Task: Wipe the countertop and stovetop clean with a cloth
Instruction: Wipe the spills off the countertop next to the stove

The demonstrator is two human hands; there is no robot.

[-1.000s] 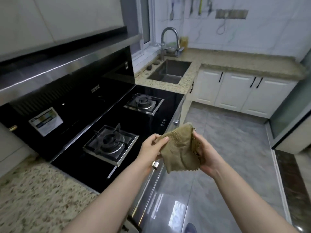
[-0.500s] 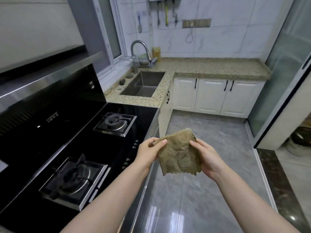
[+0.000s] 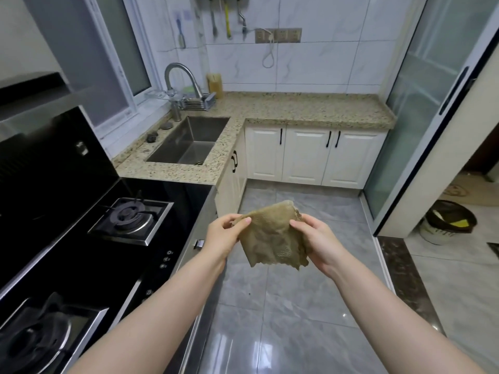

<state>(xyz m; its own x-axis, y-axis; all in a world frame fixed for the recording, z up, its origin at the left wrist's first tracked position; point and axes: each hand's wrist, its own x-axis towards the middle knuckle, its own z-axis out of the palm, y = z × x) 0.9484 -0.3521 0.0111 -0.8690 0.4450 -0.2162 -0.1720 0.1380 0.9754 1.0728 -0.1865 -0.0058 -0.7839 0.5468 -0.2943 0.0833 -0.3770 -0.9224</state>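
A steel sink (image 3: 189,141) w/ curved faucet (image 3: 179,76) is set by the window. White cabinets (image 3: 310,155) are seen opp.; utensils (image 3: 228,17) are hung on the tiled wall. A bin (image 3: 445,225) is placed outside the doorway, on the floor.

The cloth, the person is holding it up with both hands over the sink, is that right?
Not quite. The head view shows the cloth held up by both the left hand and the right hand, but over the grey floor tiles beside the stovetop, not over the sink, which is farther away.
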